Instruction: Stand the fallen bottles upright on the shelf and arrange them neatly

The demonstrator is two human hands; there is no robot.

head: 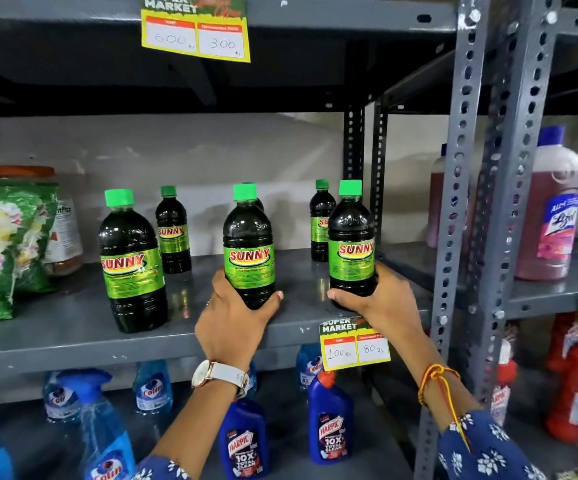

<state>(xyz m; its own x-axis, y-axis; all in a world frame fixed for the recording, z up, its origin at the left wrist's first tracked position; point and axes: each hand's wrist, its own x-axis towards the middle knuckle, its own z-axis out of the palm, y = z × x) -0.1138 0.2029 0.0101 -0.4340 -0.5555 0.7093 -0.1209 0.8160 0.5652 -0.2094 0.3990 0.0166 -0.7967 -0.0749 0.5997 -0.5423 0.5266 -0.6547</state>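
Observation:
Several dark bottles with green caps and green "Sunny" labels stand upright on the grey metal shelf point(72, 341). My left hand point(235, 317) grips the base of the middle front bottle point(248, 244). My right hand point(381, 299) grips the base of the right front bottle point(351, 237), near the shelf's front edge. A third front bottle point(129, 261) stands free at the left. Behind are two more, one at back left point(173, 230) and one at back right point(321, 220); another is mostly hidden behind the middle bottle. None lies on its side.
Green detergent bags point(0, 251) and a jar fill the shelf's left end. A perforated steel upright point(460, 202) stands right of my right hand, with pink Lizol bottles point(550, 216) beyond. A price tag point(355, 344) hangs on the shelf edge. Blue spray bottles and Harpic bottles point(329, 420) stand below.

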